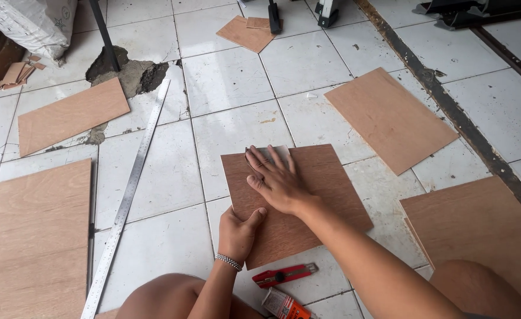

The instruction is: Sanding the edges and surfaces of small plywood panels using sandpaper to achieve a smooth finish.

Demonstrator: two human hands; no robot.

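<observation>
A brown plywood sheet [325,195] lies on the white tiled floor in front of me. My right hand [275,180] presses flat on a grey sheet of sandpaper [272,152] at the board's far edge. My left hand [239,231], with a beaded bracelet at the wrist, grips the board's near left edge, thumb on top. A red utility knife [284,275] lies just below the board, beside an orange-and-white tube [284,306].
A long steel ruler [127,198] runs diagonally at left. More plywood panels lie at far right [390,118], near right [484,230], left [71,115], near left [33,236] and top [247,32]. A broken tile patch [133,74] and a floor rail [449,109] are visible.
</observation>
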